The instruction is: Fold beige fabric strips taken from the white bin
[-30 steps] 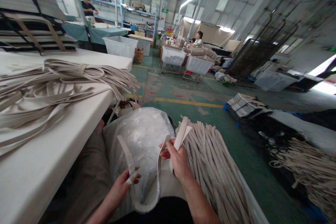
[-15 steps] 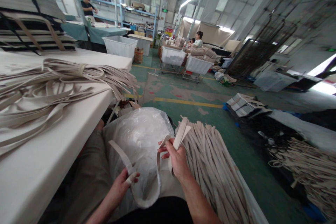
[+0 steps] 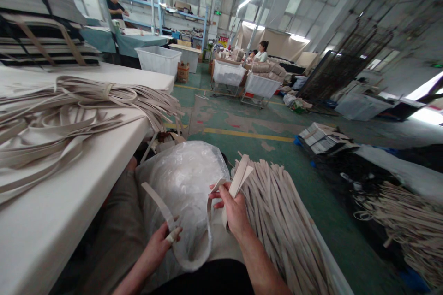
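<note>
A beige strap [image 3: 192,265] hung in a loop between two hands near six-thirty in the view, before a plastic bag [image 3: 194,166]. The left hand [image 3: 159,241] pinched it below its free end; the right hand [image 3: 234,205] gripped it along with upright strap ends [image 3: 238,177], beside a strap bundle [image 3: 277,212] at five o'clock. Clean handling likely called for a light pinch, the band flat and untwisted. Compared with one second earlier, the free end had tipped toward nine o'clock; the right hand had scarcely moved.
</note>
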`<state>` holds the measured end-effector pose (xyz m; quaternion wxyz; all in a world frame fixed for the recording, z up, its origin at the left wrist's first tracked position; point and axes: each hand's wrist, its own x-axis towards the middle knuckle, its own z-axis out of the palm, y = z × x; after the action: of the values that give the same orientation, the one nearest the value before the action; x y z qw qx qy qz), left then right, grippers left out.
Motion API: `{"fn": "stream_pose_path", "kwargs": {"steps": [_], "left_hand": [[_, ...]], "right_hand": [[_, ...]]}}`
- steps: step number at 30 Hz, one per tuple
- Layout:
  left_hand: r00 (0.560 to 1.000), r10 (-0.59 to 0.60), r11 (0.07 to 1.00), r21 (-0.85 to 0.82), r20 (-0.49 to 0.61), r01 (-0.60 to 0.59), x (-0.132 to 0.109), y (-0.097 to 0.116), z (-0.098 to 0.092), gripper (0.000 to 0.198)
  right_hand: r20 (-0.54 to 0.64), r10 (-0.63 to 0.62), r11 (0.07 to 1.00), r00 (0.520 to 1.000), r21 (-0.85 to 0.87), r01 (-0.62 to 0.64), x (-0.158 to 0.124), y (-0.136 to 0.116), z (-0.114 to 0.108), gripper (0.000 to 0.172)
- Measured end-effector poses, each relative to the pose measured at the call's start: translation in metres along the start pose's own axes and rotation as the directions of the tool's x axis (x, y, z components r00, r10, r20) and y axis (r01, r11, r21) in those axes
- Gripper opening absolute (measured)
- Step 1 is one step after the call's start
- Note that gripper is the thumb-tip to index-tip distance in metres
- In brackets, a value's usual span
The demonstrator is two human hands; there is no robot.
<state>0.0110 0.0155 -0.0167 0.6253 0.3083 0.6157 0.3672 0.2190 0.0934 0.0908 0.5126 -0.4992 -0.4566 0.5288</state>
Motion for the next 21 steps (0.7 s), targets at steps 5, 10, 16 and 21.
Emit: {"fn": "stream_pose_path", "kwargs": {"steps": [5,10,16,21], "left_hand": [[1.0,-0.017,1.0,0.009,-0.01,0.017,-0.002,0.001,0.0,0.091],[1.0,-0.006,1.0,0.016,0.003,0.006,-0.004,0.006,0.002,0.093],[1.0,-0.004,1.0,-0.023,0.029,0.004,-0.003,0.003,0.001,0.098],[1.0,-0.011,1.0,0.014,0.0,0.011,0.006,-0.012,-0.001,0.102]], "right_hand": [[0.006,-0.002,1.0,1.0,0.003,0.002,-0.001,0.002,0.001,0.035],[0.019,0.002,1.0,1.0,0.006,-0.002,-0.001,0.003,0.004,0.036],[0.02,-0.008,1.0,1.0,0.003,0.008,-0.002,0.001,0.003,0.036],[-0.019,-0.017,0.999,1.0,0.036,0.018,-0.002,0.001,0.0,0.037]]}}
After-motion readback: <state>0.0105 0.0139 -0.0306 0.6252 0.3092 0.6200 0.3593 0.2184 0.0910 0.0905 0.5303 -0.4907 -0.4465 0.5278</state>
